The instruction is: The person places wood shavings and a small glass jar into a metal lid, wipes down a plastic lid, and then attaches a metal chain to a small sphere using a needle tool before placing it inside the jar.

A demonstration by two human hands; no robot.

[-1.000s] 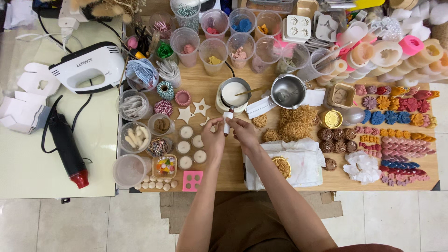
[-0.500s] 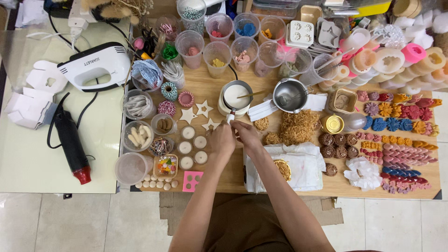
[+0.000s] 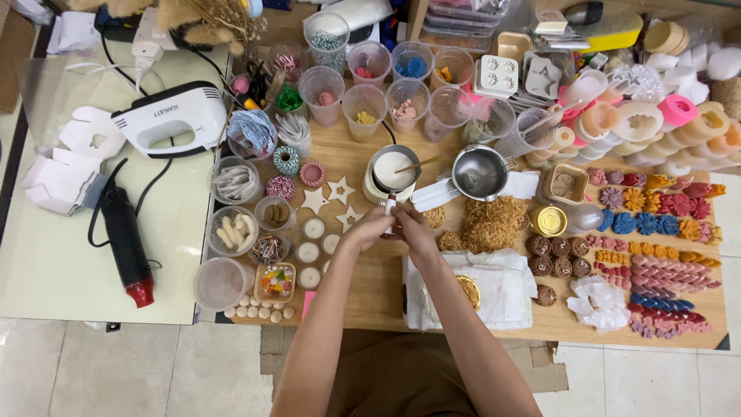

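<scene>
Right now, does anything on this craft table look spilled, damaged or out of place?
Nothing stands out. The table is crowded but orderly: cups in rows, flower shapes grouped by colour. Both hands meet at a small white piece below the white-filled pot.

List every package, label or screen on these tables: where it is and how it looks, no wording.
Hand mixer: left table, white body, dark lettering on its side.
Folded carton: far left edge, white, opened flat.
Plastic wrapper: by the right hand, clear and white, crumpled.
No screens.
</scene>
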